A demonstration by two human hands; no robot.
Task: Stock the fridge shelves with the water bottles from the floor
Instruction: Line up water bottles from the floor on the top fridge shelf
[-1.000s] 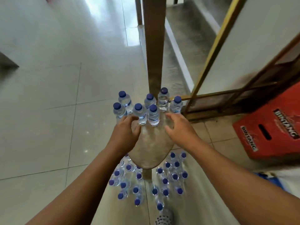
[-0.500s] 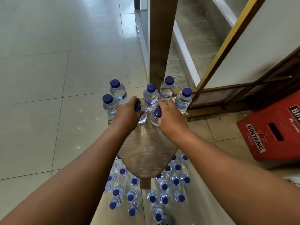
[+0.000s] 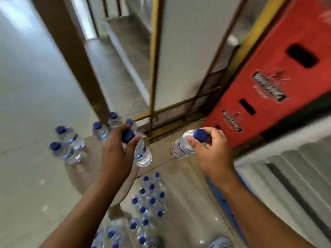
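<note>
My left hand (image 3: pixel 118 153) grips a small clear water bottle (image 3: pixel 142 153) by its blue cap, lifted off the wooden stool. My right hand (image 3: pixel 209 149) pinches the blue cap of a second bottle (image 3: pixel 180 145), which hangs tilted to the left. Several more blue-capped bottles (image 3: pixel 66 144) stand on the wooden stool seat (image 3: pixel 86 176) to the left. A group of several bottles (image 3: pixel 150 197) stands on the floor below the stool. The picture is blurred by motion.
A red crate (image 3: pixel 268 86) leans at the right. A white panel with a yellow and brown frame (image 3: pixel 154 68) stands ahead, next to a brown wooden post (image 3: pixel 71 56). A grey ribbed surface (image 3: pixel 295 176) fills the lower right. Pale floor tiles (image 3: pixel 26 104) spread left.
Both hands closed on a bottle cap each and lifted the two bottles off the stool. The view swung to the right, bringing the red crate closer.
</note>
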